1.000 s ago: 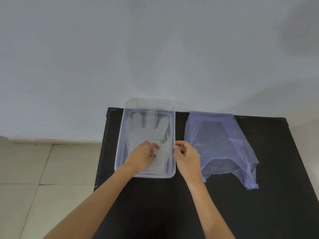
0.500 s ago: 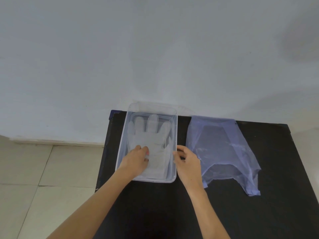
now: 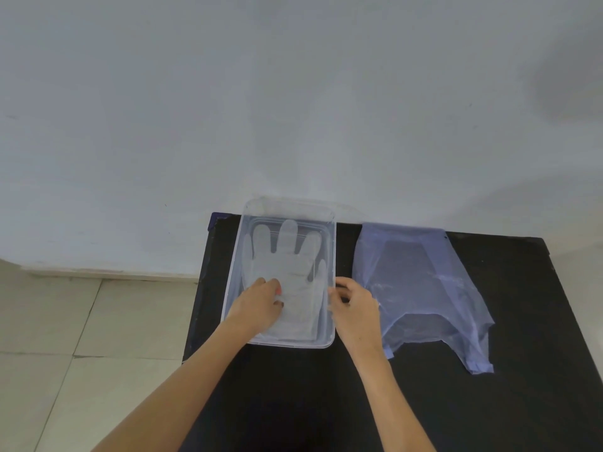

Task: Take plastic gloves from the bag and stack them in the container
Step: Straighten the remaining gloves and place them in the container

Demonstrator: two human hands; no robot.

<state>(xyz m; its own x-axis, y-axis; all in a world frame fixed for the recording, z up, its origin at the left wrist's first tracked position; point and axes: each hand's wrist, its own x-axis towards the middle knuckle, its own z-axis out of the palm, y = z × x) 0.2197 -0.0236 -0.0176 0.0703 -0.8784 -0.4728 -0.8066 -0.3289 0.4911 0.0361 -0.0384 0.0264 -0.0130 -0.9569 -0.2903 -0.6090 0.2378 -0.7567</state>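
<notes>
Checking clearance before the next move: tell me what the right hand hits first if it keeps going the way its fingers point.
The right hand points left-forward at the clear container. Its fingertips already sit at the right rim, so that wall comes first, then the glove inside; depth is unclear.

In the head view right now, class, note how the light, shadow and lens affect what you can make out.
Head view: soft, even light, no hard glare; a dim shadow darkens the wall at upper right; the wide lens bends the black table edges; the clear glove and container look pale and low in contrast; the bag is see-through bluish; both hands look sharp enough.
</notes>
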